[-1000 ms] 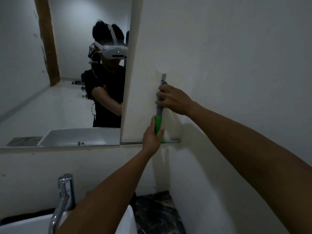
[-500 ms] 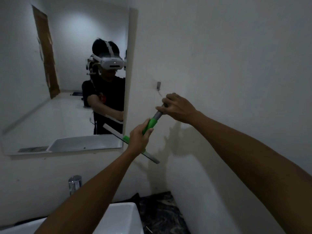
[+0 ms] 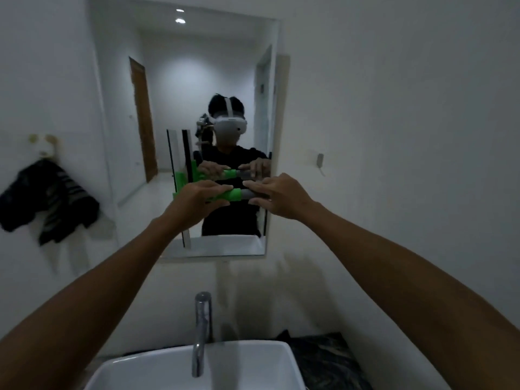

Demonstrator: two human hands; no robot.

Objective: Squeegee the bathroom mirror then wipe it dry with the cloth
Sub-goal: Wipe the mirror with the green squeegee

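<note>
Before the mirror, both hands grip the squeegee, handle horizontal, blade upright at left.

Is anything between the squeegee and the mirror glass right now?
Nothing visible. Both hands, left hand and right hand, hold the squeegee straight in front of the mirror, whose glass is bare.

The left hand covers the middle of the squeegee, and the right hand hides its grey handle end. The sink runs off the bottom edge. The dark cloth on the wall is blurred, its left side cropped.
</note>
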